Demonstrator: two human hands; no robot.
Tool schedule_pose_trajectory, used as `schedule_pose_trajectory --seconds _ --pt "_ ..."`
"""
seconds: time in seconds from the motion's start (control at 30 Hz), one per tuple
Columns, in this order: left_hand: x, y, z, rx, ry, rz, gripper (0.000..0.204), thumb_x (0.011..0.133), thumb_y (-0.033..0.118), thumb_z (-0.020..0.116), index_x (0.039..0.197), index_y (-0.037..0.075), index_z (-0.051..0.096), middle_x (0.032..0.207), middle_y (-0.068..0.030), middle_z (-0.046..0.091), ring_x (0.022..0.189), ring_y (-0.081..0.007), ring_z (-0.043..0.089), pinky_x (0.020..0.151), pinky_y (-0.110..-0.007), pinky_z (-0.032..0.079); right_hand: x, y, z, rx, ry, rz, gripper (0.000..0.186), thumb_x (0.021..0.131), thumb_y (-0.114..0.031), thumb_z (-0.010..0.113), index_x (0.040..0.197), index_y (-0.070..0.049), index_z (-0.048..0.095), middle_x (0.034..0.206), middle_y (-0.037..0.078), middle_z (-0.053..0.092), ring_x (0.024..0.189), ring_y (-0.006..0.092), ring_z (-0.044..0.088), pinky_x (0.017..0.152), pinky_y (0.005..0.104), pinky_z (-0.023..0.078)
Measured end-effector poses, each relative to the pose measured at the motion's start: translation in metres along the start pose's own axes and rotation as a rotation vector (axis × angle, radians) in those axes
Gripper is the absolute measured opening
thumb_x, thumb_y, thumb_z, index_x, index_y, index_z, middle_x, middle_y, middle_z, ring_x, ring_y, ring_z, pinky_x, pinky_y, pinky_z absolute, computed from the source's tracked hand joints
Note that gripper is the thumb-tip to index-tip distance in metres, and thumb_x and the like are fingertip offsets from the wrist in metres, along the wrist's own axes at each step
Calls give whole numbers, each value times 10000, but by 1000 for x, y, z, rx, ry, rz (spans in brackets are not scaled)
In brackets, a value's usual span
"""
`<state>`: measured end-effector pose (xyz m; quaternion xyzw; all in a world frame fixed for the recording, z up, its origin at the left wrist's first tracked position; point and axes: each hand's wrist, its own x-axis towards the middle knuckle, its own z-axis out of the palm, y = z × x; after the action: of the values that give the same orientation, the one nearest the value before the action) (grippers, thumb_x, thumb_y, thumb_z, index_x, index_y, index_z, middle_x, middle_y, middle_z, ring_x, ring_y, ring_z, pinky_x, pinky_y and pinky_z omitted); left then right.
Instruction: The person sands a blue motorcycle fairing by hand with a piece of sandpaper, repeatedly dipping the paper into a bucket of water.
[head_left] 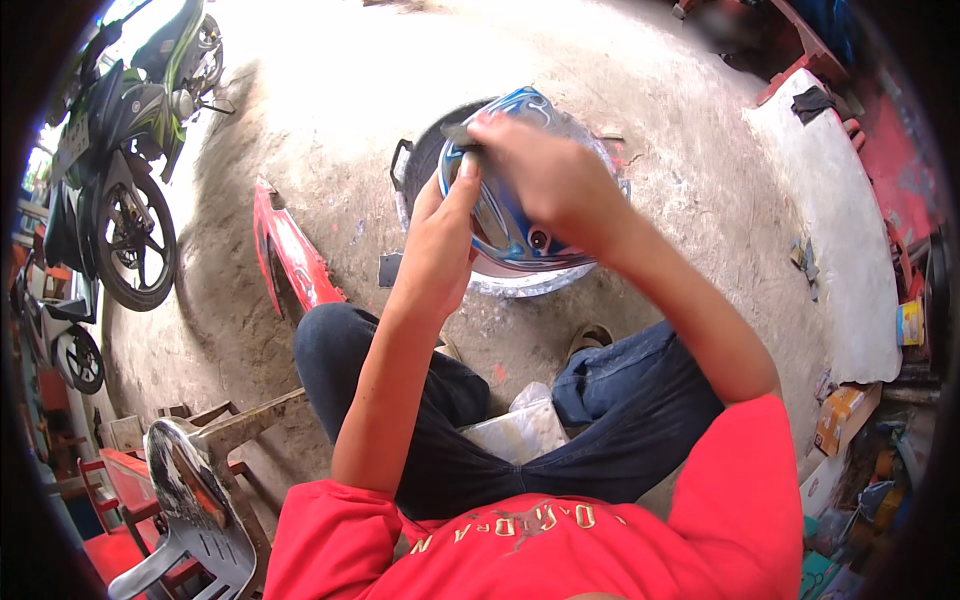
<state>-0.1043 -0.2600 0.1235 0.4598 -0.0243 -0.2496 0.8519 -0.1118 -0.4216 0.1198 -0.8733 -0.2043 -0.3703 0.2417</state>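
In the head view, the helmet [507, 222], blue and white, sits straight ahead of the person, over the tub [428, 150], whose dark wall shows beyond the helmet on its far left; whether the two touch is hidden. The helmet's long axis seems to run away from the person, though the right hand [552, 182] covers too much of the shell to be sure. Both hands are at the helmet, so neither has any gap to cross: the left hand [446, 222] is closed on its left edge, thumb on top and pointing away from the person, while the right hand comes over the shell from the right. The right fingers, blurred, look curled and pinched on the grey piece [458, 135] at the helmet's far-left edge, just beyond the left thumb. That edge is the point where the two hands come closest, and the left thumb lies nearest to the piece. Left of the helmet, well apart from it, the red panel [295, 257] lies on the floor [345, 215]; farther left stands the motorbike [128, 215]. On the near side of the helmet, between the legs [620, 400], is the pale box [520, 433].
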Motion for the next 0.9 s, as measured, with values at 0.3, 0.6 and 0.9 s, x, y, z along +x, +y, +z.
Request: schedule_pose_trajectory --seconds 0.3,0.6,0.9 --pt "6 -10 -8 190 -63 35 298 1062 252 531 1252 27 573 993 -34 685 794 -81 680 621 -256 560 5 12 -9 7 -182 259 313 955 -120 530 1218 -8 657 1162 226 686 1040 345 695 891 426 570" --pt "-2 0 3 311 -53 53 318 1049 298 563 1211 26 598 881 4 643 692 -60 622 548 -226 486 13 30 -20 -27 -354 397 302 959 -106 576 1229 7 648 1226 234 667 1102 340 688 931 404 563" --pt "0 2 -2 297 -87 49 298 1055 279 553 1210 27 595 892 -4 649 675 -51 618 542 -212 489 13 28 -18 4 -362 584 352 957 -68 524 1289 11 610 1270 233 647 1213 348 623 1039 424 499"
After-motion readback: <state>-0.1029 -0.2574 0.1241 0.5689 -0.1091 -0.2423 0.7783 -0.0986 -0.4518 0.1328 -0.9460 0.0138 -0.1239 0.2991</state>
